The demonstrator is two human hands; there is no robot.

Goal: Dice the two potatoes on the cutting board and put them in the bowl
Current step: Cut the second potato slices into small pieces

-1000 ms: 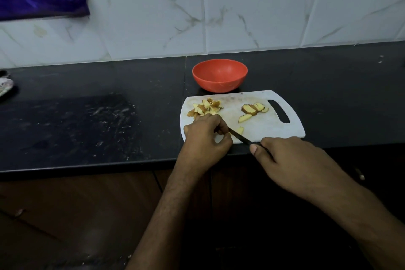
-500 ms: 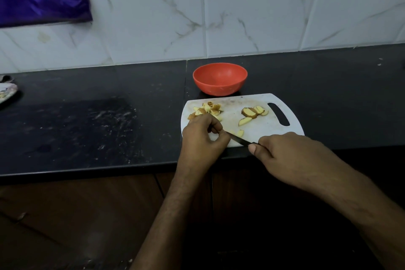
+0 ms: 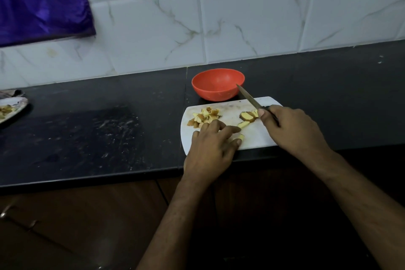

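A white cutting board [image 3: 258,138] lies at the counter's front edge, with an empty red bowl [image 3: 218,84] just behind it. A pile of diced potato [image 3: 203,117] sits at the board's left, and larger potato slices [image 3: 248,116] lie right of centre. A single strip [image 3: 243,124] and a small piece [image 3: 241,137] lie near my left fingertips. My left hand [image 3: 211,148] rests flat on the board with fingers extended toward those pieces. My right hand [image 3: 291,130] grips a knife [image 3: 248,96], its blade raised and pointing toward the bowl.
The black counter [image 3: 87,133] stretches left, dusty with white marks. A plate with peelings [image 3: 8,109] sits at the far left edge. A purple cloth [image 3: 39,0] hangs on the tiled wall. Wooden cabinet fronts lie below the counter.
The knife has lifted off the board and swung back toward the bowl. My left hand has uncurled from the piece it held and spread its fingers flat on the board.
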